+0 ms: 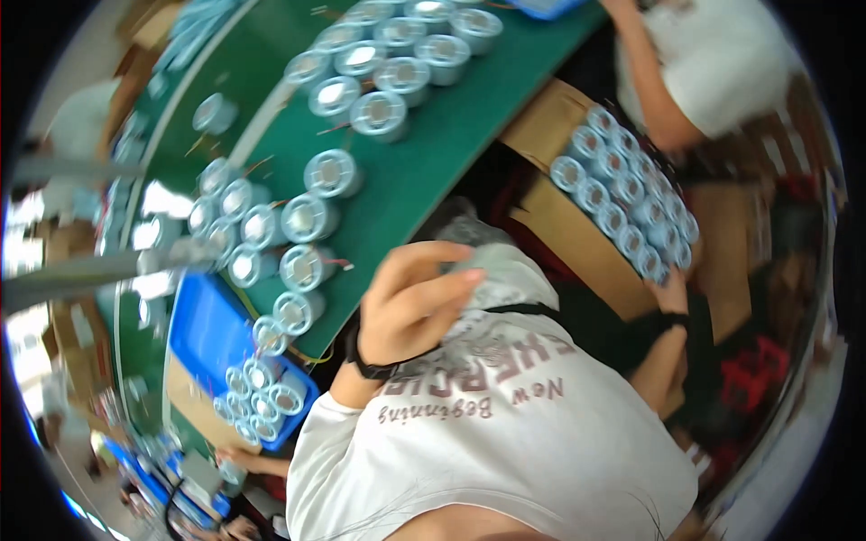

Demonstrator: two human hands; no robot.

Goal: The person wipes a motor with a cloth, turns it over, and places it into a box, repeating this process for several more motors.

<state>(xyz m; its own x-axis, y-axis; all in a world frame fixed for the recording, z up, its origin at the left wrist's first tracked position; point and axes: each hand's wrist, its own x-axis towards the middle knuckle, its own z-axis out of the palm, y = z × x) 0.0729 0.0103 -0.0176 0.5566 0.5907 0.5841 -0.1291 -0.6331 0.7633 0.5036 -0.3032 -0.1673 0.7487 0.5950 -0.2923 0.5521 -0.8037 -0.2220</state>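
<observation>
My left hand (415,302), with a black band on its wrist, is raised to my chest. Its thumb and curled fingers pinch the pale collar (505,266) of my white printed shirt. My right hand (672,293), also with a dark wristband, grips the lower edge of a brown cardboard tray (550,221) beside my lap. On the tray stand several round grey-blue cylinder parts (622,194) in close rows. Most of my right palm is hidden behind the tray edge.
A green bench top (451,135) curves across the upper left, carrying several round metal parts (379,113) with thin wires. A blue bin (203,329) at the lower left holds more of them. Another person in a white shirt (722,63) works at the upper right.
</observation>
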